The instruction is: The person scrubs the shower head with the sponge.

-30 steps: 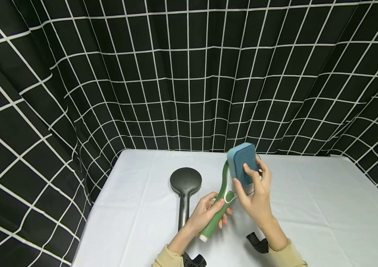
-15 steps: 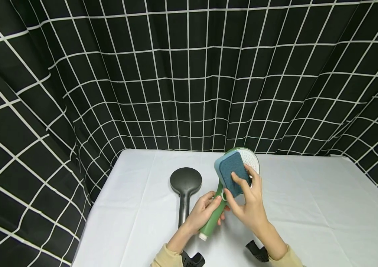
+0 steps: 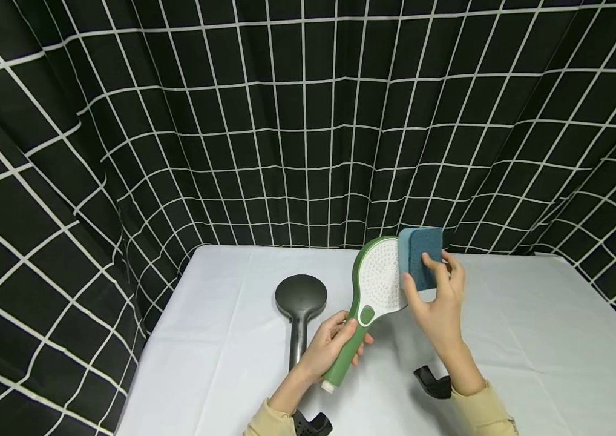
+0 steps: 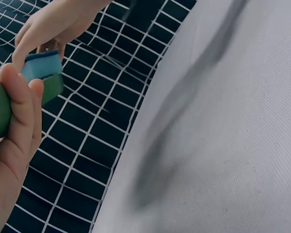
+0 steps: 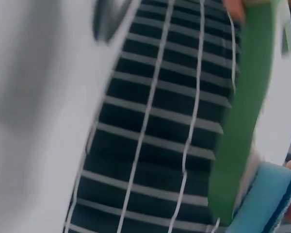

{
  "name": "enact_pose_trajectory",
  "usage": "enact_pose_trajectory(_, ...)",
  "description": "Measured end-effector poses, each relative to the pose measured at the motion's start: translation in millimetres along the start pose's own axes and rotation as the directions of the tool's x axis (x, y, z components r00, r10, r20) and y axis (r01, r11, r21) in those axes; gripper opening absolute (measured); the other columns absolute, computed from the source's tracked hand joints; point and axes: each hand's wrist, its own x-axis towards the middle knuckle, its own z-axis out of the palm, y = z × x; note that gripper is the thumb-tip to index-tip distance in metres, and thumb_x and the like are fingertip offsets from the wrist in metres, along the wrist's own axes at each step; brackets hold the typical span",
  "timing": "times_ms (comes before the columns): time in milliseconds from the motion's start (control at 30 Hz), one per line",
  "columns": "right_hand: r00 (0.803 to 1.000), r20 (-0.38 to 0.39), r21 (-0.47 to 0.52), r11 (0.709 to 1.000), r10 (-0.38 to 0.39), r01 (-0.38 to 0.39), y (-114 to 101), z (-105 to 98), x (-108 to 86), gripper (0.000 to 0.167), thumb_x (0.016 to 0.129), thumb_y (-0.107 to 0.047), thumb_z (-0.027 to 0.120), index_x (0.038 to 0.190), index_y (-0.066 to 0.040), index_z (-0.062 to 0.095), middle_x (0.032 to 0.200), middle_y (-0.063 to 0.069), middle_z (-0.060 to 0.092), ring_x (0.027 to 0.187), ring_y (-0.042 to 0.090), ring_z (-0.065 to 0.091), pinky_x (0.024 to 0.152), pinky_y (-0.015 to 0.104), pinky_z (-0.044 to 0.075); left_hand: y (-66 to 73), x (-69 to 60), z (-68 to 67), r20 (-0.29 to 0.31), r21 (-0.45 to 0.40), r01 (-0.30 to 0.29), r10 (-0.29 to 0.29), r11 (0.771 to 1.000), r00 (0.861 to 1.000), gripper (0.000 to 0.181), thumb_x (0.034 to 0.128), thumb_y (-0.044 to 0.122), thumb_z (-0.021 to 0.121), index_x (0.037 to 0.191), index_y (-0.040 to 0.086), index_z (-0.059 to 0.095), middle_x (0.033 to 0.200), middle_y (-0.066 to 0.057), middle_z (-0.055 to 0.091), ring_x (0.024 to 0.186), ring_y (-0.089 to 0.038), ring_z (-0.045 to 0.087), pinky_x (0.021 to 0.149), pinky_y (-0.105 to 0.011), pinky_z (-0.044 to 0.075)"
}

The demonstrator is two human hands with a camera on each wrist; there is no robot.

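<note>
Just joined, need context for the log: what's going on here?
A person's left hand grips the handle of a green shower head, its white spray face up and lifted off the white-covered table. The right hand pinches a two-tone blue scrub sponge at that face, covering part of its right edge. A dark gray shower head lies on the table to the left, its lower handle partly hidden behind the left arm.
</note>
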Motion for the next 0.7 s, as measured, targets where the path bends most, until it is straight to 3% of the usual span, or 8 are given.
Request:
enact_pose_trajectory(133,0.99,0.104,0.032,0.995,-0.1,0.097,-20.1,6.9,-25.6,0.045,0.086,-0.034,0.061,0.111,0.003,0.062,0.129,0.031,0.039,0.111,0.042,0.037,0.082,0.041,0.034,0.9,-1.3,-2.4,-0.008,-0.007,-0.017,0.017,1.0,1.0,0.038,0.1023,0.026,0.035,0.119,-0.008,0.043,0.088,-0.023,0.059,0.06,-0.009,0.055,0.052,-0.022,0.049)
enact_pose_trajectory(233,0.979,0.148,0.056,0.989,-0.142,0.135,-28.3,9.3,-36.4,0.047,0.089,-0.039,0.058,0.113,0.0,0.062,0.13,0.03,0.039,0.109,0.041,0.038,0.084,0.039,0.035,3.1,-2.3,-3.1,-0.018,0.005,-0.008,0.008,1.0,1.0,0.039,0.1031,0.024,0.031,0.118,-0.01,0.043,0.085,-0.017,0.056,0.06,-0.009,0.055,0.053,-0.022,0.049)
enact_pose_trajectory(367,0.988,0.112,0.032,0.994,-0.105,0.102,-16.7,6.3,-25.8,0.041,0.086,-0.032,0.064,0.112,0.0,0.063,0.131,0.029,0.039,0.113,0.04,0.038,0.086,0.037,0.035,12.3,-4.0,0.0,-0.037,0.052,0.034,-0.032,0.998,0.999,0.038,0.1034,0.022,0.03,0.114,-0.011,0.047,0.081,-0.006,0.056,0.064,-0.008,0.054,0.056,-0.021,0.047)
enact_pose_trajectory(500,0.998,0.061,-0.019,1.0,-0.007,0.008,4.2,0.3,-7.8,0.038,0.081,-0.013,0.069,0.113,0.005,0.06,0.13,0.031,0.036,0.119,0.041,0.032,0.086,0.049,0.034,24.3,-7.1,5.1,-0.037,0.104,0.033,-0.03,0.994,0.999,0.037,0.103,0.017,0.03,0.111,-0.013,0.05,0.081,-0.01,0.058,0.067,-0.008,0.053,0.059,-0.019,0.045)
enact_pose_trajectory(600,0.998,0.057,-0.036,0.999,0.015,-0.013,7.2,-1.4,-5.9,0.038,0.08,-0.01,0.068,0.113,0.006,0.059,0.129,0.033,0.035,0.119,0.043,0.03,0.087,0.055,0.03,21.7,-6.9,4.5,-0.04,0.117,0.036,-0.032,0.992,0.999,0.037,0.103,0.017,0.03,0.11,-0.012,0.051,0.082,-0.012,0.058,0.067,-0.007,0.052,0.058,-0.019,0.045)
enact_pose_trajectory(700,0.996,0.074,-0.015,0.999,-0.041,0.042,-5.6,0.6,-15.4,0.038,0.084,-0.022,0.065,0.11,0.005,0.061,0.127,0.034,0.038,0.114,0.045,0.033,0.085,0.053,0.03,12.2,-4.1,0.9,-0.055,0.103,0.041,-0.036,0.994,0.998,0.041,0.1035,0.021,0.03,0.109,-0.012,0.052,0.08,-0.009,0.058,0.067,-0.008,0.054,0.058,-0.02,0.046)
